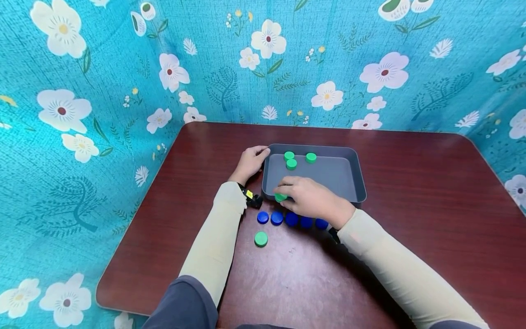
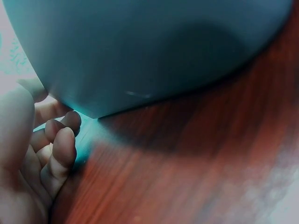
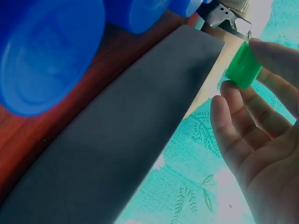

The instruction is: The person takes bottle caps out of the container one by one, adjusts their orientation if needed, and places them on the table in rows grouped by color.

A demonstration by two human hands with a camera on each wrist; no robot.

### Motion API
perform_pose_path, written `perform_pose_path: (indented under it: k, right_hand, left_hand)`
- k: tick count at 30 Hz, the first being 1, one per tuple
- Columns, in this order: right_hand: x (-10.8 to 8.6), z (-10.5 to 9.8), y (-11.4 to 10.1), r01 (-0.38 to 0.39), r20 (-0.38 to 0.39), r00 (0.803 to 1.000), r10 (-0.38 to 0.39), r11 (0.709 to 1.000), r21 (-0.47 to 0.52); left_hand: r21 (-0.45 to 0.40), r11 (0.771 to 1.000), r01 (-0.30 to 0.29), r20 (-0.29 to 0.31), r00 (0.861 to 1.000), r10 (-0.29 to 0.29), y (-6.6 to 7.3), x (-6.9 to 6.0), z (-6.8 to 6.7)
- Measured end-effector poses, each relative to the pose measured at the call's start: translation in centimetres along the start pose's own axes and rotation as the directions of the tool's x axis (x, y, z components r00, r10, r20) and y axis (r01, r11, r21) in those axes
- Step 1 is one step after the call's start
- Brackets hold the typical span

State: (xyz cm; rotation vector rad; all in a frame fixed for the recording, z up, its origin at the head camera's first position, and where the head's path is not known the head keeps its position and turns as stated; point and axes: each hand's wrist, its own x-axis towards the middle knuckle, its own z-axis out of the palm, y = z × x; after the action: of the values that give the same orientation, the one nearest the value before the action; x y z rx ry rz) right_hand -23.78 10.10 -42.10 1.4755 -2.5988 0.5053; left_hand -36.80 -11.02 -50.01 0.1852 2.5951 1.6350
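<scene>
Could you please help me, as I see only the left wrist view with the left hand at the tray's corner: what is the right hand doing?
Observer: The right hand pinches a green cap between thumb and fingers.
Operator: Thank you. Is anything lying inside the tray?
Observer: Yes, three green caps lie in its far part.
Operator: And could you tell me what lies in front of it, on the person's side?
Observer: A row of blue caps, at least five showing, some partly hidden by the hand.
</scene>
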Motion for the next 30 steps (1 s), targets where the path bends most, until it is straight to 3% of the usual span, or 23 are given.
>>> perform_pose_path:
  k: [30]
  right_hand:
    - [-1.7,0.4,-2.0,0.016,0.009,1.000,-0.017,1.000,0.010]
  left_hand:
    - [0.033,0.999,0.014,-0.012,1.000,-0.014,0.3,0.1,0.2]
